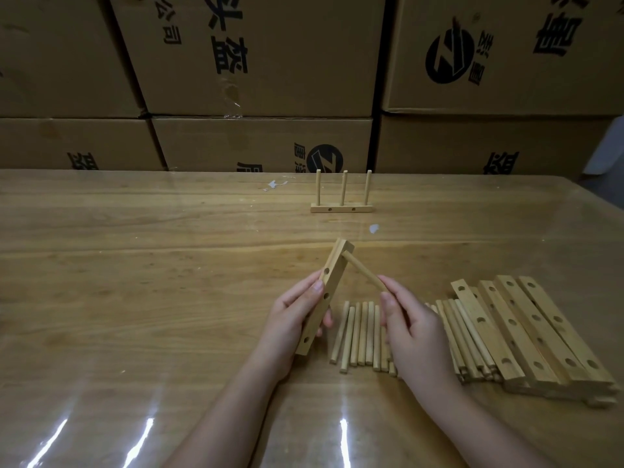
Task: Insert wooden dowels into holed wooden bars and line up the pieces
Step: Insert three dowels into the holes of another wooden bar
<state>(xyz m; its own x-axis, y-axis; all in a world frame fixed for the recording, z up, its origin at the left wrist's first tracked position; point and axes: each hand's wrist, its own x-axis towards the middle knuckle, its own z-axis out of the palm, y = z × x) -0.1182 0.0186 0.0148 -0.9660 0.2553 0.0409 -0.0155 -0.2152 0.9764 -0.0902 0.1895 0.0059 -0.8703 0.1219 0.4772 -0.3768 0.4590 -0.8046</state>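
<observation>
My left hand grips a holed wooden bar, held tilted on its edge above the table. My right hand pinches a wooden dowel whose far tip sits in the bar's top hole. Several loose dowels lie side by side on the table under and between my hands. A stack of holed bars lies to the right, with more dowels against it. Farther back stands a bar with three upright dowels.
The wooden table has a glossy clear cover with glare near its front edge. Stacked cardboard boxes form a wall along the far edge. Small white scraps lie near the back.
</observation>
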